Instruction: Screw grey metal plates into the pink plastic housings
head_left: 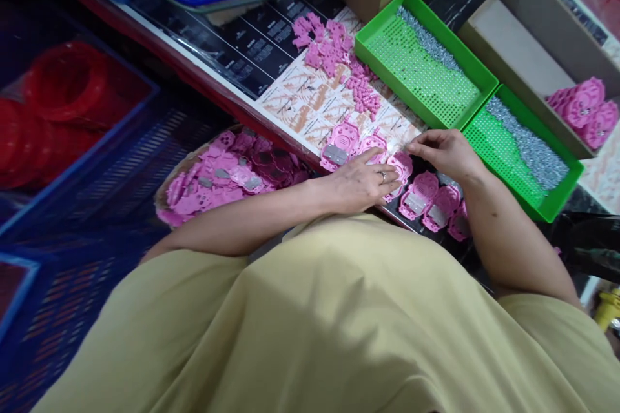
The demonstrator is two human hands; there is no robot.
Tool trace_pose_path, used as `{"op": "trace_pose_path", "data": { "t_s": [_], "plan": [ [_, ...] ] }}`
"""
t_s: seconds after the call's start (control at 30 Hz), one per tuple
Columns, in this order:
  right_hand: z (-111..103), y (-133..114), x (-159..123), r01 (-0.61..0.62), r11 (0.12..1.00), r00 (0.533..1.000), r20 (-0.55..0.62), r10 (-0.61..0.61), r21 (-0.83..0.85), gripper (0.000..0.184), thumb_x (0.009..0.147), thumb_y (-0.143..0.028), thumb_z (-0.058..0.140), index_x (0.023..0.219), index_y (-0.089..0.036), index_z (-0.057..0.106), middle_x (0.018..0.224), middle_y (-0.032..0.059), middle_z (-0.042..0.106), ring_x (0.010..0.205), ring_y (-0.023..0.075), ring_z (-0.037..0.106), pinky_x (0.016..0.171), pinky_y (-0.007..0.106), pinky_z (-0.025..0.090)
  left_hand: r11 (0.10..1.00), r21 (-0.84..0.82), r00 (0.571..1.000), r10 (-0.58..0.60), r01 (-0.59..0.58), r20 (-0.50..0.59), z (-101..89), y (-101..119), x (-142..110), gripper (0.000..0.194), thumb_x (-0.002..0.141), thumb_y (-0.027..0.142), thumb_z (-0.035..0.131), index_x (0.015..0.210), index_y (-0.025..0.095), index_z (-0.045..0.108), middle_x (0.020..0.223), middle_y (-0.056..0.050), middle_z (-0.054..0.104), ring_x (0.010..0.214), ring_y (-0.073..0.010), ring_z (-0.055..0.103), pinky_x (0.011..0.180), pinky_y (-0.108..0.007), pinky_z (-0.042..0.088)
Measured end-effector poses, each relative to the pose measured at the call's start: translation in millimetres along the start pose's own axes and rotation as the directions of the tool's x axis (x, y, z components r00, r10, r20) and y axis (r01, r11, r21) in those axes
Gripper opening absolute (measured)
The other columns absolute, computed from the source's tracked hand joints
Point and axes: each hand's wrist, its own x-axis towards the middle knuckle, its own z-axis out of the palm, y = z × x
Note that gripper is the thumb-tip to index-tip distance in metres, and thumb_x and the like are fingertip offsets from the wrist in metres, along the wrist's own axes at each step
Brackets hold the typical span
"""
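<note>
A row of pink plastic housings (426,197) with grey metal plates lies along the near table edge. My left hand (363,179), a ring on one finger, rests on one housing (398,169) in that row with the index finger stretched out toward another housing (372,144). My right hand (443,151) sits just to its right, fingers pinched together over the same housing; what they pinch is too small to make out. Small pink pegs (364,91) and flat pink parts (323,45) lie in heaps further back on the table.
Two green trays (477,80) (562,197) holding several small metal screws stand at the right. A cardboard box (533,51) behind them holds finished pink pieces (584,106). A basket of pink parts (227,171) sits low at the left, with blue crates (72,161) beside it.
</note>
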Motion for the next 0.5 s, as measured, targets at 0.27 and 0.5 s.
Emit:
{"op": "trace_pose_path", "data": {
  "t_s": [0.27,0.5],
  "plan": [
    [16.4,-2.6,9.0,0.066,0.975,0.996,-0.043,-0.077,-0.213,0.039,0.078,-0.054,0.073,0.075,-0.015,0.075,0.064,0.0032,0.066,0.058,0.0126,0.051,0.061,0.029,0.039,1.0,0.008,1.0,0.003,-0.003,0.003,-1.0,-0.2,-0.6,0.034,0.095,0.027,0.067,0.126,0.012,0.068,0.128,-0.014,0.071,0.121,-0.0243,0.067,0.119,-0.056,0.037],
    [25.4,4.8,3.8,0.063,0.965,0.983,-0.153,-0.105,-0.255,0.027,0.072,-0.036,0.08,0.078,-0.018,0.061,0.068,0.0003,0.063,0.062,0.013,0.051,0.062,0.028,0.041,0.999,0.018,0.999,0.035,-0.035,-0.026,-1.0,-0.5,-2.0,0.031,0.099,0.024,0.06,0.126,0.011,0.068,0.129,-0.015,0.071,0.123,-0.024,0.066,0.119,-0.055,0.037]
  ]
}}
